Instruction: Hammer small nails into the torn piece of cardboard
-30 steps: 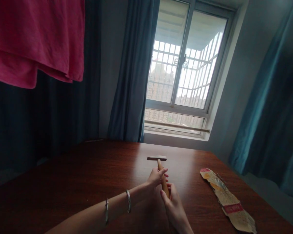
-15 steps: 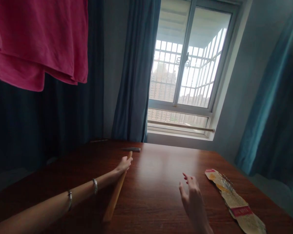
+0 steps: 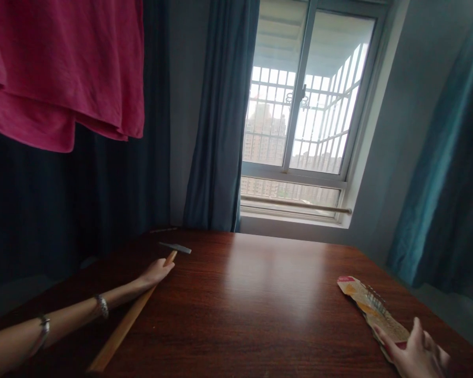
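Note:
A hammer with a long wooden handle and a dark metal head lies on the left part of the brown wooden table. My left hand grips its handle just below the head, arm stretched out, two bracelets on the forearm. My right hand is at the lower right, fingers apart, resting on the near end of a long cardboard strip printed in red and yellow. A row of metal nails sticks out of the strip's far part.
A window with bars is straight ahead, blue curtains on both sides. A pink cloth hangs at the upper left. The table's left edge runs close to the hammer.
My left hand has carried the hammer leftwards and laid it down on the table. My right hand let go of the handle and moved right onto the cardboard strip.

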`<action>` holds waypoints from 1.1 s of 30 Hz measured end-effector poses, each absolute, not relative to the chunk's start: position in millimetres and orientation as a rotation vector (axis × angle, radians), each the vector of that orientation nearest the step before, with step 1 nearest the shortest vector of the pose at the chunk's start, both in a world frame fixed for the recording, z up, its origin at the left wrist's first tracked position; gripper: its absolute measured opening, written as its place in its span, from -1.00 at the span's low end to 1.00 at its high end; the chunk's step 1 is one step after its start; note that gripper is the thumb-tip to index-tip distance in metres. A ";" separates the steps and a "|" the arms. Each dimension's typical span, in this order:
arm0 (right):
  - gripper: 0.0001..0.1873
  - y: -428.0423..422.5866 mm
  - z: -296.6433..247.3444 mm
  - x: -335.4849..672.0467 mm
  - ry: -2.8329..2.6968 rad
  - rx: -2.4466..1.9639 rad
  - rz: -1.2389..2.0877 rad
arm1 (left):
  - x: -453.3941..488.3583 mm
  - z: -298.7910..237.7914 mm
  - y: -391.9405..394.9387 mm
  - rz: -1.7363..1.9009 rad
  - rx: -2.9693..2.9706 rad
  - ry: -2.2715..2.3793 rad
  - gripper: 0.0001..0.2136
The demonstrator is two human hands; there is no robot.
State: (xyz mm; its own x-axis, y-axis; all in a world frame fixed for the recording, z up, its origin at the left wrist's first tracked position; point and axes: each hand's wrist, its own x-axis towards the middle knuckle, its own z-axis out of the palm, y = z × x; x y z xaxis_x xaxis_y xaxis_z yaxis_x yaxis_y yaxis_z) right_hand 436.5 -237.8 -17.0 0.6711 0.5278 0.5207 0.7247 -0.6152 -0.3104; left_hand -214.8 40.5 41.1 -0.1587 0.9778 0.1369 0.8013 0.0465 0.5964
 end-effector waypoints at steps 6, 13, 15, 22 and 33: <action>0.02 -243.1 -7.6 415.4 -1.076 -2.366 -0.448 | -225.8 30.7 43.5 0.629 1.875 2.031 -0.86; 0.11 -240.1 -15.2 423.4 -0.976 -2.545 -0.397 | -226.9 31.1 36.5 0.544 1.975 2.010 -0.77; 0.10 -239.1 -16.8 427.0 -0.990 -2.565 -0.371 | -222.6 40.5 28.4 0.524 1.978 2.021 -0.77; 0.05 -240.1 -26.0 431.4 -0.997 -2.519 -0.367 | -216.7 51.7 19.5 0.463 1.993 2.019 -0.77; 0.08 -233.9 -39.3 441.6 -1.046 -2.513 -0.382 | -238.9 16.8 42.3 0.378 2.125 1.969 -0.75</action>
State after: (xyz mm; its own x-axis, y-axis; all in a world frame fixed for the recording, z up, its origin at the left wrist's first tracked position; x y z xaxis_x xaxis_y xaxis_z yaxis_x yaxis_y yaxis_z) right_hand 441.6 -233.9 -39.3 0.6843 0.6160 0.3902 0.7224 -0.6455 -0.2479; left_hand -238.9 42.3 16.8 0.0694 0.9968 0.0391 0.9405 -0.0785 0.3307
